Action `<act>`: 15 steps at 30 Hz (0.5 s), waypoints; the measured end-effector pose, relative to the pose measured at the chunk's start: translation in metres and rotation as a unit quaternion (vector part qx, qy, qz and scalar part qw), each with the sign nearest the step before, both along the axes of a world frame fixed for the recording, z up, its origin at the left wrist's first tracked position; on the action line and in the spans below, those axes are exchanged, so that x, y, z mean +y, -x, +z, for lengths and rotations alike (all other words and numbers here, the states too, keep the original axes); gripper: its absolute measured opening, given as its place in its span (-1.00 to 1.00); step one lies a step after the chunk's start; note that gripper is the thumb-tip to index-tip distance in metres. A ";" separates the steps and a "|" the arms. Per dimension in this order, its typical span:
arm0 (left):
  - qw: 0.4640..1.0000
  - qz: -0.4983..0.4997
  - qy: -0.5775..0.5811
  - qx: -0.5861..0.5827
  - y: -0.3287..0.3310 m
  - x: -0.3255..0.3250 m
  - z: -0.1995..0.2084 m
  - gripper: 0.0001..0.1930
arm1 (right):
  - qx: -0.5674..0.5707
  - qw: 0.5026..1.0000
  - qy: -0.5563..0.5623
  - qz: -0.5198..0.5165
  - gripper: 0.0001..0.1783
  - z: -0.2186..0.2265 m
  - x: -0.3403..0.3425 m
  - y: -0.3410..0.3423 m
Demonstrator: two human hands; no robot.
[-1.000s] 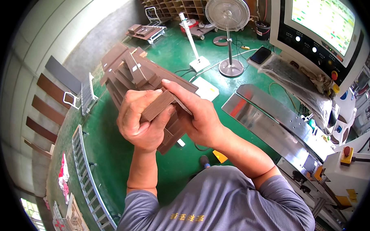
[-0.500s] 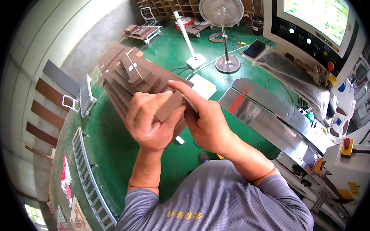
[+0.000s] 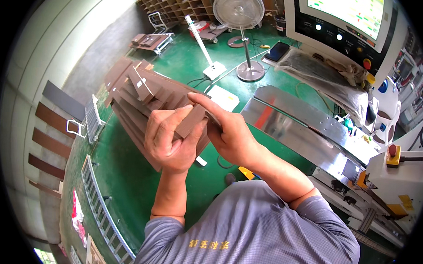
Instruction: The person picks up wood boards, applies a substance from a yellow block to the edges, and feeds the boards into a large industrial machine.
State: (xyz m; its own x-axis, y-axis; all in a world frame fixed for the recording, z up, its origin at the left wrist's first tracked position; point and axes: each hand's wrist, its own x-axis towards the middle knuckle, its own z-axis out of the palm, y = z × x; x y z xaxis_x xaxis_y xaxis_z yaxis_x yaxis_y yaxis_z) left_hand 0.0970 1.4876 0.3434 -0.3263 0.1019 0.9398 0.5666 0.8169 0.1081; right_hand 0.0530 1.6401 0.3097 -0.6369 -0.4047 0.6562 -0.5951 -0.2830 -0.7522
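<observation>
1. Far left, a pink-and-white cloth bundle [image 3: 78, 219]; no clue what it is, too crumpled.
2. Brown board stack [image 3: 120, 76], near end partly hidden behind the left hand.
3. Cubby rack [image 3: 171, 6], top cut off; whatever's in its compartments is too small to ID.
4. Left hand [image 3: 171, 139] is pinching a brown piece [image 3: 192, 123] between thumb and fingers, in front of the stack.
5. Right hand [image 3: 231, 136]: index stretched along the piece's far edge, the rest partly hidden, so can't tell if it's gripping.
6. Dark bucket [image 3: 280, 26], contents unclear.
7. Screen [image 3: 348, 13], top chopped off.
</observation>
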 end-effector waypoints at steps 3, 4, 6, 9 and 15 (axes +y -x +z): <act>1.000 -0.025 0.005 0.012 0.003 0.007 -0.009 -0.63 | -0.093 0.990 -0.109 0.011 -0.10 0.012 0.014 -0.004; 1.000 -0.021 -0.001 0.012 0.001 0.008 -0.012 -0.65 | -0.084 0.992 -0.094 0.019 -0.10 0.010 0.014 -0.006; 1.000 -0.009 -0.006 0.016 0.002 0.006 -0.011 -0.63 | -0.064 0.996 -0.063 0.026 -0.09 0.005 0.016 -0.006; 1.000 -0.010 -0.002 0.012 0.001 0.005 -0.008 -0.61 | 0.051 0.998 0.030 -0.008 -0.08 -0.012 0.004 0.001; 1.000 -0.021 0.006 0.012 -0.001 0.008 -0.016 -0.60 | -0.036 0.999 -0.040 0.001 -0.15 -0.001 0.017 -0.009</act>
